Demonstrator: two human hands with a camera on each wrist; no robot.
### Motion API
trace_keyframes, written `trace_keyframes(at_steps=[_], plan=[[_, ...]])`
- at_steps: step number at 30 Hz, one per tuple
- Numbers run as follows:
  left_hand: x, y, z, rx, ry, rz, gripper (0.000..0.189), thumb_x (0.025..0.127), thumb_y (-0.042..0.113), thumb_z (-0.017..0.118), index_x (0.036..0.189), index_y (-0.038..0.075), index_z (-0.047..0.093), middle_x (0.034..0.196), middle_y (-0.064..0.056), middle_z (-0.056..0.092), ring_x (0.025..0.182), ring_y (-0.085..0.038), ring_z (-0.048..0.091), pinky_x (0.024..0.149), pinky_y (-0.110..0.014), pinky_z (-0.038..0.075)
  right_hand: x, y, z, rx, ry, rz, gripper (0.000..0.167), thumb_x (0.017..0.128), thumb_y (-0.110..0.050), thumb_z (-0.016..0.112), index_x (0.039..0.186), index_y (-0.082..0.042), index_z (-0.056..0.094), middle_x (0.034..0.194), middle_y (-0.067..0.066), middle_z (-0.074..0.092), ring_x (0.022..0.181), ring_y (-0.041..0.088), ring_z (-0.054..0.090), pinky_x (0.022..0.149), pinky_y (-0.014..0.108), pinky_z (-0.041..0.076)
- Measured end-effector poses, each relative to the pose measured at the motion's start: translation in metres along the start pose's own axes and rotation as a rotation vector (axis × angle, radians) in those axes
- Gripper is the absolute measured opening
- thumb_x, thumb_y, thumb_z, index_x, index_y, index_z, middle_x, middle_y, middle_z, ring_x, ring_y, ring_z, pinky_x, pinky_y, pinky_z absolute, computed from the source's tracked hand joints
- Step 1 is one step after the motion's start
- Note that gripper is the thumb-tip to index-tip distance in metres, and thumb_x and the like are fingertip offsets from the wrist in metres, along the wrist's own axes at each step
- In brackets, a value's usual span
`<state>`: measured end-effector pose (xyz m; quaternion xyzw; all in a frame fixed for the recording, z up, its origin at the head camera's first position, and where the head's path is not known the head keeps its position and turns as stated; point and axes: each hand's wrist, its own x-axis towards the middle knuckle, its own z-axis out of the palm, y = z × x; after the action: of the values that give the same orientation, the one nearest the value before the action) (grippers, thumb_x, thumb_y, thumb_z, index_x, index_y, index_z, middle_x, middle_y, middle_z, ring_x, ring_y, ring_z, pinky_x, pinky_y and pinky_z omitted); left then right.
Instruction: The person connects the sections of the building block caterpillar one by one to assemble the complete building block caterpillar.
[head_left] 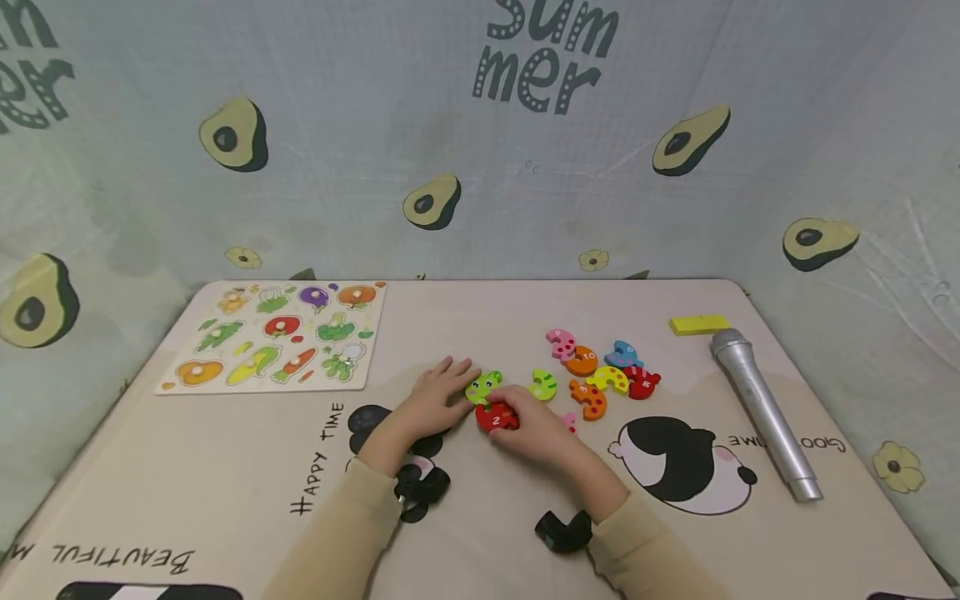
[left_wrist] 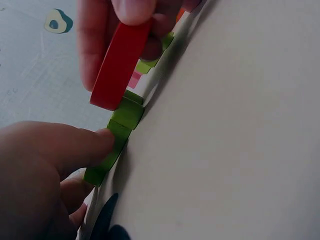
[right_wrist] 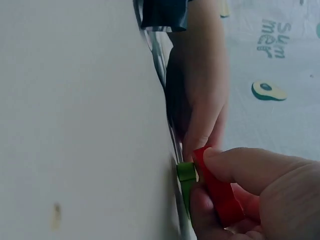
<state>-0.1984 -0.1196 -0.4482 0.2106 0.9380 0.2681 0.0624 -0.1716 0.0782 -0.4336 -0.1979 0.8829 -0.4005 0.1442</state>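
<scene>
In the head view my right hand (head_left: 536,425) pinches a red puzzle piece marked 2 (head_left: 497,417) between thumb and fingers. The right wrist view shows this red piece (right_wrist: 220,192) tilted, just above a green piece (right_wrist: 186,172). My left hand (head_left: 427,404) holds a green animal-face piece (head_left: 483,387) flat on the table, its thumb against the near side and a finger at the far side. From the left wrist, the green piece (left_wrist: 117,132) lies under the lower end of the red one (left_wrist: 120,70). A striped green piece (head_left: 543,385) lies beyond the right hand.
Several coloured number pieces (head_left: 607,379) lie right of centre, with a pink one (head_left: 570,421) partly hidden by the right hand. A vegetable puzzle board (head_left: 371,333) lies at the back left. A silver microphone (head_left: 768,417) and a yellow block (head_left: 699,325) lie on the right.
</scene>
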Motion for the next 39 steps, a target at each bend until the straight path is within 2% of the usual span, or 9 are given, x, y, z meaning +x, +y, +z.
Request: trace_keyframes(at_steps=[9, 20, 28, 33, 39], plan=[[0.000, 0.002, -0.002, -0.005, -0.003, 0.013, 0.046, 0.092, 0.026, 0.048, 0.136, 0.014, 0.043, 0.146, -0.010, 0.034, 0.139, -0.033, 0.017, 0.109, -0.057, 0.014, 0.001, 0.003, 0.006, -0.021, -0.005, -0.047, 0.044, 0.083, -0.017, 0.065, 0.125, -0.014, 0.051, 0.137, 0.006, 0.041, 0.123, 0.025, 0.043, 0.100, 0.046, 0.039], [0.000, 0.004, -0.004, -0.005, -0.026, -0.009, 0.047, 0.094, 0.033, 0.044, 0.137, 0.015, 0.042, 0.147, -0.009, 0.032, 0.139, -0.033, 0.015, 0.109, -0.057, 0.012, -0.001, -0.001, 0.013, -0.113, 0.097, 0.002, 0.046, 0.082, -0.023, 0.067, 0.126, -0.018, 0.055, 0.130, 0.010, 0.039, 0.117, 0.028, 0.046, 0.097, 0.048, 0.040], [0.001, 0.001, -0.002, 0.004, -0.029, -0.018, 0.049, 0.093, 0.035, 0.047, 0.138, 0.016, 0.041, 0.147, -0.008, 0.031, 0.140, -0.032, 0.015, 0.110, -0.055, 0.012, 0.001, 0.000, 0.013, -0.130, 0.110, 0.000, 0.056, 0.080, -0.026, 0.069, 0.130, -0.013, 0.049, 0.128, 0.009, 0.046, 0.115, 0.023, 0.049, 0.096, 0.043, 0.043], [0.001, -0.001, -0.001, 0.006, -0.021, -0.025, 0.049, 0.093, 0.035, 0.047, 0.138, 0.016, 0.041, 0.147, -0.008, 0.031, 0.140, -0.032, 0.015, 0.110, -0.055, 0.013, -0.001, -0.001, 0.012, -0.118, 0.121, 0.011, 0.055, 0.079, -0.027, 0.070, 0.128, -0.013, 0.050, 0.129, 0.008, 0.047, 0.114, 0.022, 0.051, 0.096, 0.041, 0.044], [0.002, 0.001, -0.001, 0.001, -0.016, -0.016, 0.049, 0.092, 0.034, 0.048, 0.138, 0.016, 0.041, 0.147, -0.008, 0.032, 0.140, -0.032, 0.015, 0.110, -0.056, 0.013, -0.003, 0.000, 0.011, -0.154, 0.140, 0.018, 0.051, 0.079, -0.030, 0.069, 0.125, -0.014, 0.053, 0.125, 0.006, 0.050, 0.113, 0.020, 0.052, 0.095, 0.039, 0.044]])
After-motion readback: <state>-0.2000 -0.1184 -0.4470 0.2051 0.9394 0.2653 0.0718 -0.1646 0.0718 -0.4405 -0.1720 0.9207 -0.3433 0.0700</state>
